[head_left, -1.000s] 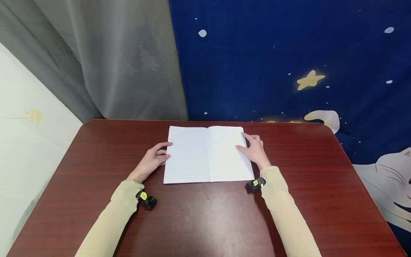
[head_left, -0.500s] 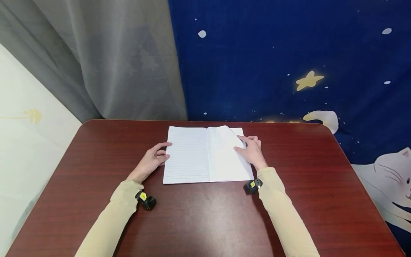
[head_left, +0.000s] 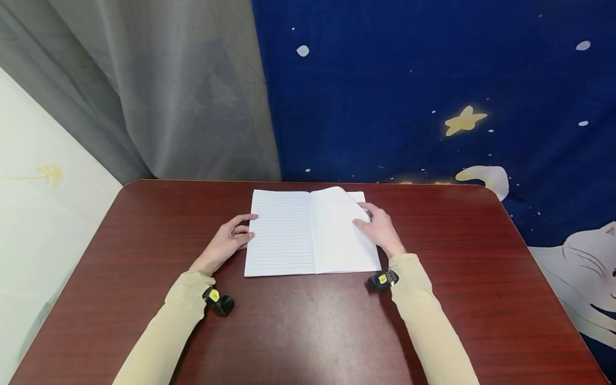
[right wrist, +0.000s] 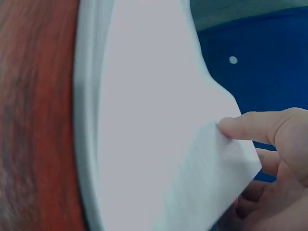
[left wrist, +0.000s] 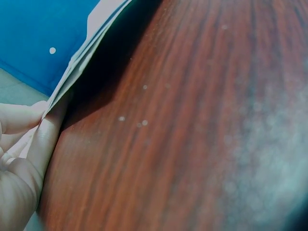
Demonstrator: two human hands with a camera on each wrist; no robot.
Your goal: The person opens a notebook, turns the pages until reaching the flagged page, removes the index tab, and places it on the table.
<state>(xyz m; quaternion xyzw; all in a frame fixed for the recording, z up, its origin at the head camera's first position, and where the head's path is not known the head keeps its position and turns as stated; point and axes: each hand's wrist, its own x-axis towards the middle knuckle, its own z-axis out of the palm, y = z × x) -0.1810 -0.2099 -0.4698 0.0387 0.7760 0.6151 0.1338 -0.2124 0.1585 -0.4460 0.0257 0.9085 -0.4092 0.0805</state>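
Observation:
An open notebook [head_left: 281,240] with white, ruled pages lies near the far side of the table. My left hand [head_left: 223,243] holds its left edge; in the left wrist view the edge of the pages [left wrist: 77,67] passes between thumb and finger. On the other side my right hand [head_left: 382,230] pinches the right-hand page [head_left: 337,235] by its outer edge, thumb on top and fingers behind. That page's far corner is bent up, baring a strip of the sheet beneath. In the right wrist view the thumb [right wrist: 240,126] presses on the lifted page [right wrist: 144,96].
The reddish-brown table [head_left: 298,331] reaches from under both forearms to the curtains. A grey curtain [head_left: 192,96] and a blue one with stars [head_left: 375,96] hang behind its far edge. Small black cameras [head_left: 218,301] sit on both wrists.
The right-hand page's far corner has curled up and inward, and the right fingers have shifted slightly left with it. My left hand stays at the left edge.

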